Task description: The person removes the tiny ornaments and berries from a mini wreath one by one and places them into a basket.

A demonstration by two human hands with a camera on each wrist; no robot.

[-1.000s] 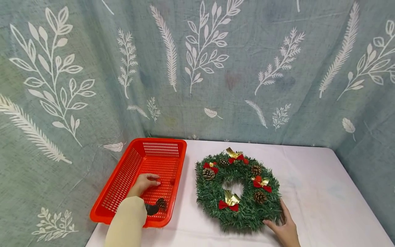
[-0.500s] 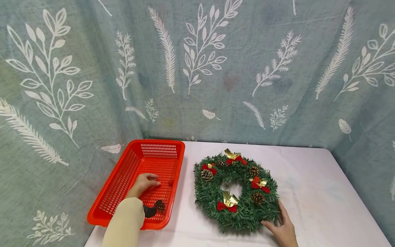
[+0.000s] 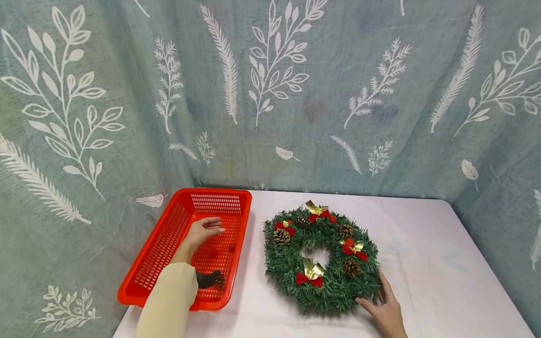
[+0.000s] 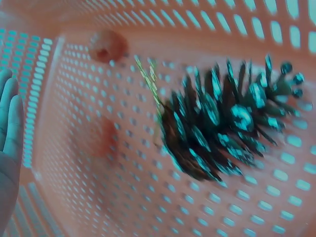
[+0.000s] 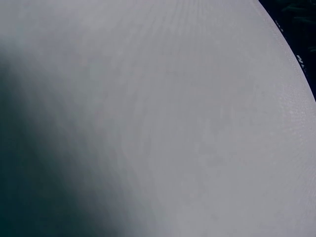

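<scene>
Left hand (image 3: 205, 232) has shifted farther up the red basket (image 3: 220, 190), lower left of the frame; we see straight fingers, nothing visible in them. Right hand (image 3: 386, 311), spread wide, touches the wreath (image 3: 285, 274), just right of lower centre; uneven pressure could slide it. We suspect the basket pinecone's (image 4: 217, 128) gold strand (image 4: 148, 81) might snag in the mesh, and the red balls (image 4: 107, 46), basket-coloured, might be missed.

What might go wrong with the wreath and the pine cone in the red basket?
The left hand is over the basket with the pine cone near its wrist, so pulling back might bump it. The right hand holds the wreath by its edge, so a tug might slide it on the table.
</scene>
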